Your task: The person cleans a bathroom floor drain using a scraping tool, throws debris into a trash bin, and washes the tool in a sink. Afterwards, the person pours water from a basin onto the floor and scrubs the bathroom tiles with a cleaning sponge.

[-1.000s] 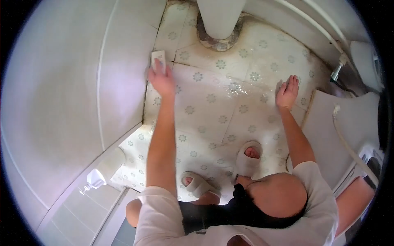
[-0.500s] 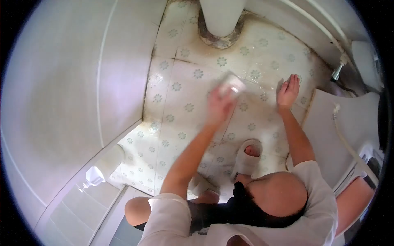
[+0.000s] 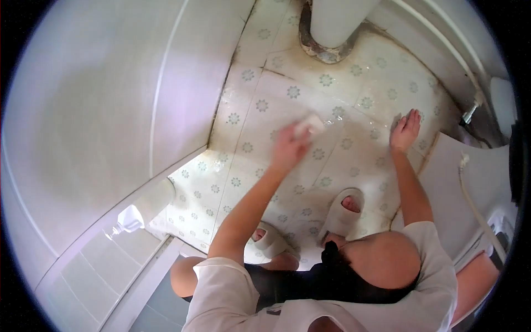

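Note:
My left hand (image 3: 290, 148) is closed around a small white block (image 3: 311, 125), which is against the tiled floor (image 3: 265, 133). Motion blurs the block, so I cannot tell whether it is a sponge or a brush. My fingers cover its near end. Further right, my right hand (image 3: 406, 131) lies palm down on the floor with its fingers stretched out, holding nothing. Wet, shiny patches show on the flower-patterned tiles ahead of the block. Brownish stains run along the floor's edges.
A white pedestal base (image 3: 337, 25) with a dirty rim stands ahead. Pipes and a metal valve (image 3: 470, 112) line the right wall, near a pale panel (image 3: 442, 171) with a hose. A white jug (image 3: 131, 219) sits at lower left. My slippers (image 3: 342, 216) are close below my hands.
My left hand and the white block have moved left and toward me over the tiles. My right hand stays in place on the floor. The whole view has shifted slightly.

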A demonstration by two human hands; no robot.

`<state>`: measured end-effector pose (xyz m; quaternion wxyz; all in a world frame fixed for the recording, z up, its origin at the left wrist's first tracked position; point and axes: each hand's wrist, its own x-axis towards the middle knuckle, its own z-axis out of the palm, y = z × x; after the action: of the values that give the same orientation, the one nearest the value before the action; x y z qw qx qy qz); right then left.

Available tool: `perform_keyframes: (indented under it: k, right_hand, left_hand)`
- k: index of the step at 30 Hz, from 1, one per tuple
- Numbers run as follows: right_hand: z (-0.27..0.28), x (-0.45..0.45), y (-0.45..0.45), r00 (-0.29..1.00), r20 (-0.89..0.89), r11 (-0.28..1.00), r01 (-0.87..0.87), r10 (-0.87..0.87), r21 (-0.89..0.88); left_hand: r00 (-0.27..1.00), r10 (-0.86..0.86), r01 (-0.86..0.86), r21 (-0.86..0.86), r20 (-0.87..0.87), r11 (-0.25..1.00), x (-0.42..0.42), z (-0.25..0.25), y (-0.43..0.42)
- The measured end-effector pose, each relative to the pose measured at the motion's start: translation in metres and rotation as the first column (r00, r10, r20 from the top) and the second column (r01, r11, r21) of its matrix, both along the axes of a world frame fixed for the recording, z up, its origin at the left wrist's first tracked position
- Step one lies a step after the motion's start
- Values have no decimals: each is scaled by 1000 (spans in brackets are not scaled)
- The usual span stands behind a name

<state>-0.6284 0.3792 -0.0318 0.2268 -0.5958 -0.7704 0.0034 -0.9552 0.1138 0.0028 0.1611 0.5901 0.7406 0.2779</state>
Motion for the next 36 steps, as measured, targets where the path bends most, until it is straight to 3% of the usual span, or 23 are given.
perform_keyframes:
  k: [3,5,8,10,14,18,20,25,29,36]
  right_hand:
    - [-6,3,2,1000,17,1000,11,-11,1]
    - [-8,5,2,1000,12,1000,1,-1,4]
    - [-6,3,0,999,33,1000,14,-14,-2]
    - [-7,1,2,999,40,1000,17,-18,9]
    - [-6,1,0,999,46,1000,17,-17,-6]
    - [-12,6,4,997,72,999,25,-21,-43]
    - [-6,3,3,998,61,998,24,-20,-53]
    - [0,3,0,998,58,998,12,-8,-65]
    - [-2,1,2,999,53,1000,1,1,-32]
    - [-2,1,-1,999,52,1000,-5,6,-29]
  left_hand:
    - [978,-122,125,-5,168,992,3,18,-6]
    - [992,103,-101,-40,68,994,-24,23,-21]
    - [909,410,-411,2,-80,912,-82,22,-61]
    - [877,431,-430,55,-211,901,-114,25,-86]
    - [872,398,-397,64,-285,916,-144,30,-76]
    - [890,361,-341,120,-277,932,-157,27,2]
    - [853,341,-270,226,-394,936,-167,26,52]
    - [777,373,-324,186,-507,927,-186,12,136]
    - [795,314,-312,94,-518,945,-200,6,123]
    - [788,179,-236,-19,-589,972,-199,11,3]
